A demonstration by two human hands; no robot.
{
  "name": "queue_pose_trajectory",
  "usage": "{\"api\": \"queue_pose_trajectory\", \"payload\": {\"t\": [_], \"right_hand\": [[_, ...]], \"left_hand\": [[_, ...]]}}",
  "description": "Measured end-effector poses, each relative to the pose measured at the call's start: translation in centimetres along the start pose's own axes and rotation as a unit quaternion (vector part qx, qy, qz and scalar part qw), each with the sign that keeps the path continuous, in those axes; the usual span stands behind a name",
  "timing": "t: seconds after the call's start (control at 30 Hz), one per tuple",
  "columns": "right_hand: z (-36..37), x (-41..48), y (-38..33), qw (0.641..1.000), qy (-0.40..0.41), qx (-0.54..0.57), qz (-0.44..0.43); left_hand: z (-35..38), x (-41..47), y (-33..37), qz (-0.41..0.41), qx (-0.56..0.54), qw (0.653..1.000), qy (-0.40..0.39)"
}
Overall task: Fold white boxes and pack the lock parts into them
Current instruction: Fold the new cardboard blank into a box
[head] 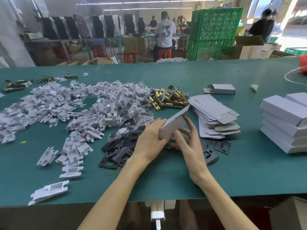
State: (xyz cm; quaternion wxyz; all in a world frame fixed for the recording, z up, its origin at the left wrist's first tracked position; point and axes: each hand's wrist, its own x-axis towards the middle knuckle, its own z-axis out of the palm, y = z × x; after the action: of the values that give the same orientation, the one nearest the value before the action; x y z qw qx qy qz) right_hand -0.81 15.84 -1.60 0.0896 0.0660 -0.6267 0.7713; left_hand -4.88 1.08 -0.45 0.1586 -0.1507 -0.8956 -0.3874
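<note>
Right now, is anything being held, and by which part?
One white box: the left hand grips its near end, and the right hand holds that end's right edge.

A large dark "3" stands on the back of the seated person's white T-shirt point(165, 33); nothing else reads.

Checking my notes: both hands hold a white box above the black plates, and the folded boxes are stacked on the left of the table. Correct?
No: the head view shows the folded boxes stacked on the right of the table; left hand and right hand hold the white box above the black plates.
</note>
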Motion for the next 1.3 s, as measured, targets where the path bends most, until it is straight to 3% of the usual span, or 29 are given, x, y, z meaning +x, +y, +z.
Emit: {"api": "queue_pose_trajectory", "payload": {"t": [0.07,0.17,0.3,0.47,0.67,0.8,0.9,1.03,1.2,1.3], "right_hand": [[0.0,-0.1,0.1,0.999,0.001,-0.021,-0.024],[-0.1,0.0,0.0,0.999,0.025,0.0,-0.021],[0.0,0.0,0.3,0.997,0.074,-0.012,0.008],[0.7,0.0,0.4,0.994,0.049,-0.101,0.002],[2.2,8.0,0.1,0.961,0.028,-0.276,-0.012],[3.4,15.4,0.8,0.937,0.031,-0.347,0.005],[4.4,18.6,1.9,0.914,0.008,-0.404,0.021],[5.8,20.7,3.0,0.9,0.021,-0.434,0.023],[6.3,21.4,3.8,0.85,0.069,-0.521,-0.026],[6.6,21.4,3.7,0.847,0.078,-0.525,-0.017]], "left_hand": [[0.8,-0.1,0.2,-0.053,-0.15,0.986,0.051],[1.8,-0.3,0.4,-0.064,-0.23,0.965,0.108],[2.2,-0.4,0.3,-0.144,-0.369,0.906,0.15],[2.2,-0.3,0.0,-0.203,-0.455,0.846,0.189],[2.4,0.0,-0.7,-0.232,-0.479,0.815,0.227],[2.4,0.0,-0.9,-0.229,-0.504,0.801,0.228],[2.4,0.0,-0.8,-0.214,-0.502,0.81,0.216],[2.6,-0.1,-0.8,-0.21,-0.485,0.825,0.202],[2.7,-0.1,-0.8,-0.205,-0.471,0.837,0.187],[2.6,-0.1,-0.7,-0.205,-0.468,0.84,0.181]]}}
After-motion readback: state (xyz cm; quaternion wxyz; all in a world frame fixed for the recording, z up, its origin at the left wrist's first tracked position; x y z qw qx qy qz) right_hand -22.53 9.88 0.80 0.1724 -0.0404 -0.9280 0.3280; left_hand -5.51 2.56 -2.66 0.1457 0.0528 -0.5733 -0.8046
